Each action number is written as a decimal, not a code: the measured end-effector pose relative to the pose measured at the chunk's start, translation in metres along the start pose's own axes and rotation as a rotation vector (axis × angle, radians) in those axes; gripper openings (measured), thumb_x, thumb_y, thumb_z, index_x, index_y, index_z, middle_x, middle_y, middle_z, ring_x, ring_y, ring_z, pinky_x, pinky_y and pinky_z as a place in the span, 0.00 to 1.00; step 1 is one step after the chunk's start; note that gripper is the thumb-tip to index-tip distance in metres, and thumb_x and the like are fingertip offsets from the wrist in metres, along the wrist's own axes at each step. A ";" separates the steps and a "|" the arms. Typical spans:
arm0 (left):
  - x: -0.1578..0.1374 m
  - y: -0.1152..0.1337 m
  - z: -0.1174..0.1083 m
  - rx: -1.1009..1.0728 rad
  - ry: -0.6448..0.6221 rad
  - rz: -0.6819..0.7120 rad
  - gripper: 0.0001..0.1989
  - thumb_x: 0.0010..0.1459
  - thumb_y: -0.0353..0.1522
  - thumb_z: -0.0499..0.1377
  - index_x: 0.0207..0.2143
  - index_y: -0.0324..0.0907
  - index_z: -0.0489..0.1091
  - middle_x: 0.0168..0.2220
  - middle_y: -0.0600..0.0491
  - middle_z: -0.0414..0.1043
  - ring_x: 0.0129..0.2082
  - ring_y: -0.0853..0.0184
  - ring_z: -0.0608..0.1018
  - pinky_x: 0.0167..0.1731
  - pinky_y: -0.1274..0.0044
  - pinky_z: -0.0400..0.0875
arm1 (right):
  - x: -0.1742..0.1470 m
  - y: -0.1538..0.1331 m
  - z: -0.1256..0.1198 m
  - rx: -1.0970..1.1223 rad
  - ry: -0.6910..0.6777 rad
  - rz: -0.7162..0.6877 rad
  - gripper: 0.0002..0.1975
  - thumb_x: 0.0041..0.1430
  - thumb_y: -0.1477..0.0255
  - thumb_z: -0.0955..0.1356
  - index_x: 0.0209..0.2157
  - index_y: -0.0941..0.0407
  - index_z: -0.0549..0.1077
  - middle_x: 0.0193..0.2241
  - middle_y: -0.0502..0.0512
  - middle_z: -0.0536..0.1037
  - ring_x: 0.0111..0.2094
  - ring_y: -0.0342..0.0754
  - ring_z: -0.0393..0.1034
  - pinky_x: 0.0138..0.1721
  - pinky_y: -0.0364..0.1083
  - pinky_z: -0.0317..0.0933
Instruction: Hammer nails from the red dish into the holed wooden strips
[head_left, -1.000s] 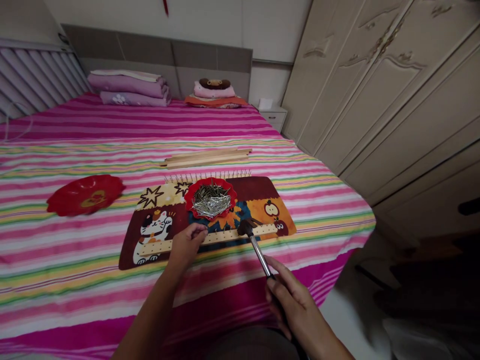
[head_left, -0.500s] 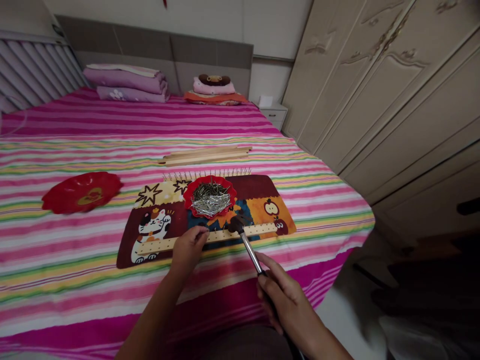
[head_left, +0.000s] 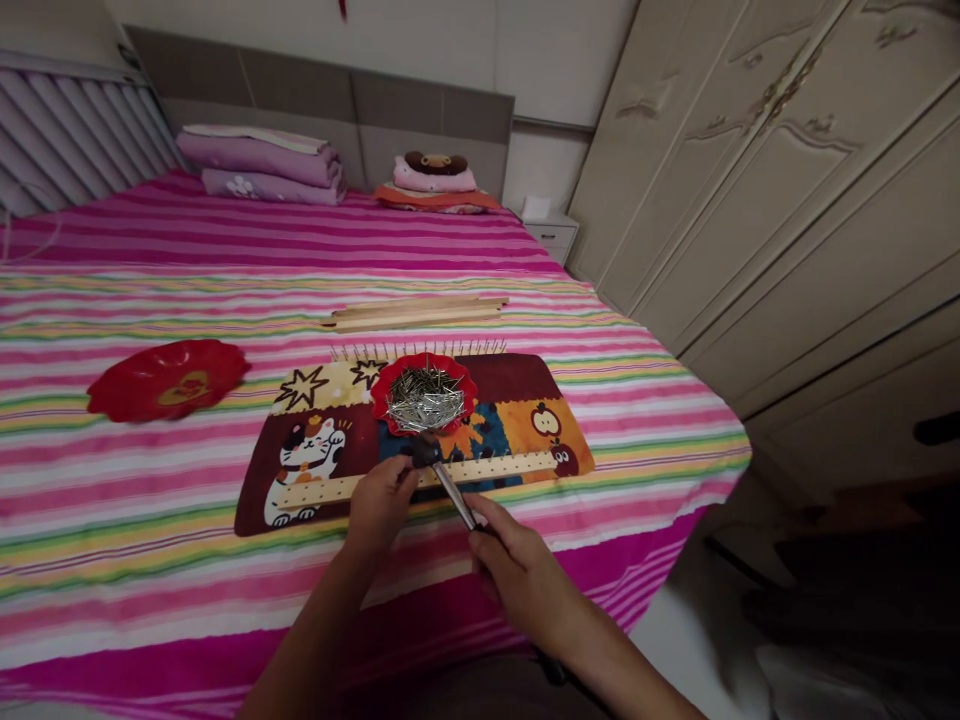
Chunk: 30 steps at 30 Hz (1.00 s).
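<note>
- The wooden strip [head_left: 487, 470] lies lengthwise along the near part of the patterned mat [head_left: 259, 480], which is spread on the bed [head_left: 112, 600]. Small dark marks run along the strip; whether they are holes or nail heads is too small to tell.
- The right hand [head_left: 517, 565] has its grip closed around the handle of the hammer [head_left: 454, 495], whose dark head is low over the strip, just beside the left fingertips.
- The left hand [head_left: 381, 500] is at the strip with thumb and fingers drawn together. Whether its grip pinches a nail cannot be told, since the hammer head and the fingers hide the spot.
- With head and fingertips this close, short, light taps seem safer than a full swing, the fingers kept low and to the side of the striking face.
- The face should probably land square; a slanting blow could bend a nail or skid towards the left hand.
- The bed likely gives under each blow, so steadying the strip flat with the heel of the left hand would help.
- The red bowl [head_left: 380, 392] of loose nails [head_left: 426, 405] stands just behind the strip, so the backswing is best kept clear of its rim.
- Behind the bowl, a second strip [head_left: 469, 350] bears a row of upright nails, another thing to avoid brushing.
</note>
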<state>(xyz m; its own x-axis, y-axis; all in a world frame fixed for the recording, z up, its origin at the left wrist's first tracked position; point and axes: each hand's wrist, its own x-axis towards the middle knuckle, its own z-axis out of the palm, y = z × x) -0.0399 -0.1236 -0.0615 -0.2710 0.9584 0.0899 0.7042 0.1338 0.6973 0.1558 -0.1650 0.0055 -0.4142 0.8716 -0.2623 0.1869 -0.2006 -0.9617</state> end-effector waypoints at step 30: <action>0.100 0.036 -0.053 0.737 -0.165 0.050 0.12 0.53 0.32 0.51 0.30 0.41 0.74 0.34 0.44 0.76 0.37 0.57 0.75 0.35 0.71 0.64 | -0.035 0.018 -0.025 0.295 0.267 0.188 0.28 0.57 0.61 0.63 0.58 0.54 0.59 0.20 0.44 0.66 0.11 0.34 0.50 0.11 0.36 0.40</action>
<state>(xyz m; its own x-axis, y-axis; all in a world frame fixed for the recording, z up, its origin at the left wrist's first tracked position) -0.0760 -0.0367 0.0102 -0.1665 0.9853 -0.0389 0.9852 0.1679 0.0344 0.1957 -0.1883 -0.0011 -0.1451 0.8852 -0.4420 -0.0413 -0.4518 -0.8912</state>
